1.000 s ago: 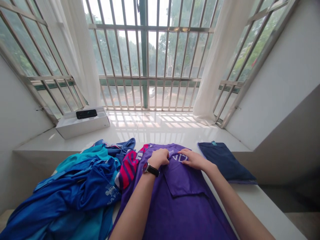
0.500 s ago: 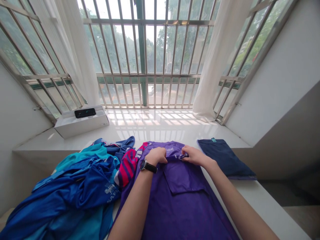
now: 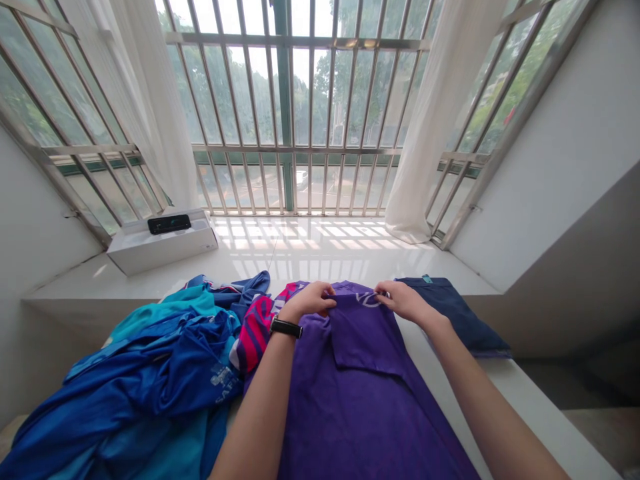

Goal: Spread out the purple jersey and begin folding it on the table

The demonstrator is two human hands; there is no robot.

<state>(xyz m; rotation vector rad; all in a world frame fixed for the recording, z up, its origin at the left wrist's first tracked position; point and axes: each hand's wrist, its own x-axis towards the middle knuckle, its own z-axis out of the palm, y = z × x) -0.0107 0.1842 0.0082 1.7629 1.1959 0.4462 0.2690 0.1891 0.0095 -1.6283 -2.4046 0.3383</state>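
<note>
Purple shirt, smooth fabric, white print near the upper edge. Lies lengthwise on white tabletop, collar end toward the window. Upper part pinched in both hands, left and right, fabric taut between them; a squared flap folded over the body below.

The shirt at lower centre was purple (white marks near its top); the heap at lower left mixed blues and teal.
</note>
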